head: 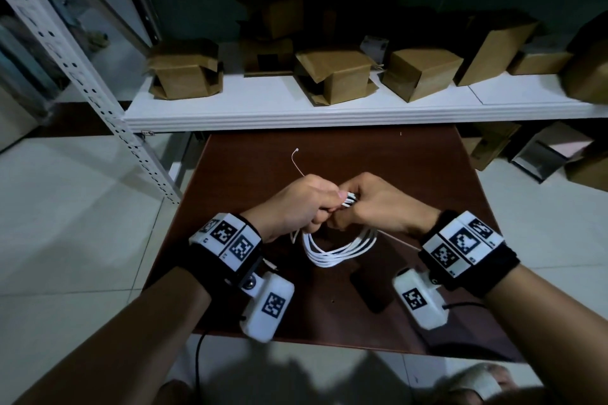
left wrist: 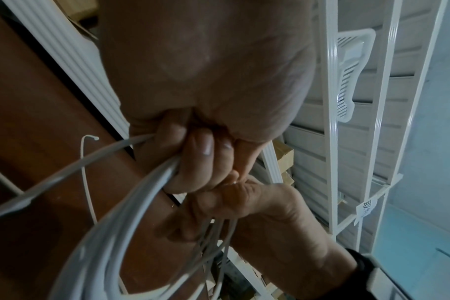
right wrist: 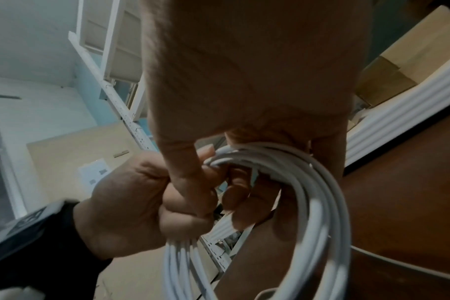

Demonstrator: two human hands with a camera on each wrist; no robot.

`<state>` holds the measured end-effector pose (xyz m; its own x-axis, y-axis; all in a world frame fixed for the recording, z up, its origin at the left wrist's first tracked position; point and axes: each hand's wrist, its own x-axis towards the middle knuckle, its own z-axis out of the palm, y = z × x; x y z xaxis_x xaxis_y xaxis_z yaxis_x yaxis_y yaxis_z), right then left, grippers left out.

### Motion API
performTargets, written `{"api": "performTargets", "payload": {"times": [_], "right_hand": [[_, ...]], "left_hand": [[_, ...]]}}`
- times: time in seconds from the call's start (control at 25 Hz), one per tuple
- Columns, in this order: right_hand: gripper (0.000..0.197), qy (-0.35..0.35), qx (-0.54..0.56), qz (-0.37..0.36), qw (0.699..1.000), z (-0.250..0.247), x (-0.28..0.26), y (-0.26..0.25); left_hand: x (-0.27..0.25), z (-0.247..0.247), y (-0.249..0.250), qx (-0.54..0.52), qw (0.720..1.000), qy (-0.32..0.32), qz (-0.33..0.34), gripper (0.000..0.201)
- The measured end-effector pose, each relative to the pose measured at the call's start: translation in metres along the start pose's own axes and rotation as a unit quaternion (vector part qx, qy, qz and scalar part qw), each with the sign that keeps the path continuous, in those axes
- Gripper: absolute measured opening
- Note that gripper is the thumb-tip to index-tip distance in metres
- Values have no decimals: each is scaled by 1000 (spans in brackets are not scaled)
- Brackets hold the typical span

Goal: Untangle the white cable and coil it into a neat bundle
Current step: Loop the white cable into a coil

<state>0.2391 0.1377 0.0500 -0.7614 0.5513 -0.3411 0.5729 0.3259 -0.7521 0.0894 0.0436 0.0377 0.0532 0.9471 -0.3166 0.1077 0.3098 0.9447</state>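
The white cable [head: 335, 251] is gathered into several loops that hang below both hands over the brown table [head: 329, 322]. My left hand [head: 296, 204] grips the top of the loops, fingers curled round the strands [left wrist: 167, 168]. My right hand [head: 378, 204] presses against it and holds the same bundle [right wrist: 321, 203] from the other side. A short stretch of bunched strands [head: 348, 200] shows between the thumbs. A thin white tie [head: 296, 159] with a small head sticks up past the left hand. A thin white strand [head: 398, 242] runs out to the right under the right hand.
A dark flat object [head: 368, 293] lies on the table under the coil. Behind the table stands a white shelf [head: 296, 108] carrying several cardboard boxes [head: 332, 76]. Its perforated upright [head: 98, 92] slants at the left. More boxes [head: 543, 154] sit on the tiled floor at the right.
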Motion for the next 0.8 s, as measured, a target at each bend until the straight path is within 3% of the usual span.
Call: {"api": "performTargets", "payload": {"times": [0.08,0.2,0.32,0.56,0.8], "right_hand": [[40,9,3,-10,1000,2,1,1],[17,-9,95,-3,995,1,0,-2],[5,21,104,-42,993,-3,-2,-8],[25,43,161,-38,985,-1,-2,-15],[20,106,258,-14,960,-2,0,-14]], "left_hand": [[0,-2,0,13,1000,6,4,36],[-2,-8,3,32,999,8,29,33],[-5,-17,7,55,996,28,68,41],[-7,-28,1,54,992,41,102,43],[-1,-20,-4,-112,989,46,86,46]]}}
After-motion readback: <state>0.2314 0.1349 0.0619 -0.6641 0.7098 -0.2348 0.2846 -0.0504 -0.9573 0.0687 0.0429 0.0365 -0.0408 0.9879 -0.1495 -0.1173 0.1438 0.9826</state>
